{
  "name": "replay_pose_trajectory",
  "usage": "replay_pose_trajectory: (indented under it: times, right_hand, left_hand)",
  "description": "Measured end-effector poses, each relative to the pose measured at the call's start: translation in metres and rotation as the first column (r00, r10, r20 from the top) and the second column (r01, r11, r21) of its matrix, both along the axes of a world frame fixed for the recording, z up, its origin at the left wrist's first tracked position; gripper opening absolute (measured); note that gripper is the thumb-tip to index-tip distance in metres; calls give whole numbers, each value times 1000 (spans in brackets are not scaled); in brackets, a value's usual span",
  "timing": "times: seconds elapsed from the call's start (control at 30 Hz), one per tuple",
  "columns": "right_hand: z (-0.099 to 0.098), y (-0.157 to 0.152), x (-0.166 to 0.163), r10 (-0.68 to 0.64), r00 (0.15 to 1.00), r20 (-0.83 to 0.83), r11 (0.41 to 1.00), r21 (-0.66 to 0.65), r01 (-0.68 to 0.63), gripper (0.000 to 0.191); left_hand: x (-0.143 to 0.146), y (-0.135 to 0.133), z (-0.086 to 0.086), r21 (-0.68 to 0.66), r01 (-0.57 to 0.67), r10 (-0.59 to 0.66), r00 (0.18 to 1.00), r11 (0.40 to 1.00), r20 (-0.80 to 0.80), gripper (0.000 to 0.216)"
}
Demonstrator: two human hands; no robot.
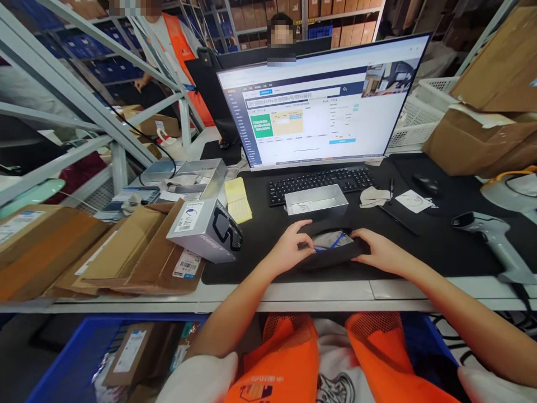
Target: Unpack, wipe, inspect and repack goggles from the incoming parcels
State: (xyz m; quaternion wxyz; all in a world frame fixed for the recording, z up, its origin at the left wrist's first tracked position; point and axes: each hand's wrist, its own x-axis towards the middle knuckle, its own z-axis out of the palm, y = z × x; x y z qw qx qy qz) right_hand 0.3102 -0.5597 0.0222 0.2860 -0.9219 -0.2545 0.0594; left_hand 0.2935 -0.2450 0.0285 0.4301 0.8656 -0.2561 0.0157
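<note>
My left hand [290, 244] and my right hand [380, 251] grip the two ends of a black pouch [335, 253] on the black desk mat [419, 246]. The pouch's mouth is held apart, and inside shows a grey item with a blue cord [331, 240]. Fingers of both hands curl over the pouch's rim. Just behind the pouch stands an open silver box [315, 200], in front of a black keyboard [321, 180].
A monitor [319, 101] shows a form page. A grey box printed with glasses [205, 228] lies on flattened cardboard [126, 252] at left. A barcode scanner [490, 238], mouse [425, 183], pen [398, 219] and cardboard boxes [478, 134] sit at right. Two people stand behind the monitor. A blue bin [84, 358] is below.
</note>
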Motion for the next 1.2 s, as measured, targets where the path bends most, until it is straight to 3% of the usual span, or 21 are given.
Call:
replay_pose_trajectory:
  times: [0.1,0.23,0.3,0.4,0.5,0.57,0.67,0.8,0.9,1.07,1.2]
  right_hand:
    - [0,-1,1,-17,1000,-3,1000,-19,17,43]
    - [1,0,0,-96,995,-16,991,-95,94,38]
    - [3,6,2,-138,987,81,983,-108,146,48]
    - [9,25,7,-34,932,360,991,-106,77,87]
    - [19,53,11,198,881,429,973,-195,-124,110]
    - [25,69,10,301,867,397,950,-208,-235,111]
    - [32,76,8,336,861,381,942,-154,-299,104]
    - [38,67,7,296,858,420,955,-142,-260,93]
    - [39,58,9,291,853,432,956,-170,-240,87]
    - [38,48,10,234,898,373,972,-106,-209,85]
    - [31,40,6,209,910,359,977,-49,-205,80]
  left_hand:
    - [0,3,2,44,17,-20,998,999,54,23]
    - [-4,7,8,239,50,-89,984,970,155,48]
    - [-7,4,9,304,24,-88,976,952,200,61]
    - [-9,0,4,255,3,-73,961,967,266,39]
    - [-7,-1,-3,158,70,-121,933,985,338,26]
    - [-9,1,-4,82,77,-102,927,994,361,28]
    - [-16,6,3,9,5,-8,925,1000,380,36]
    - [-30,9,16,130,-152,87,909,980,407,30]
    - [-35,9,16,151,-189,136,942,970,306,32]
    - [-24,5,-1,-19,-278,276,958,960,-74,26]
    - [-14,2,-8,58,-262,268,950,963,-162,27]
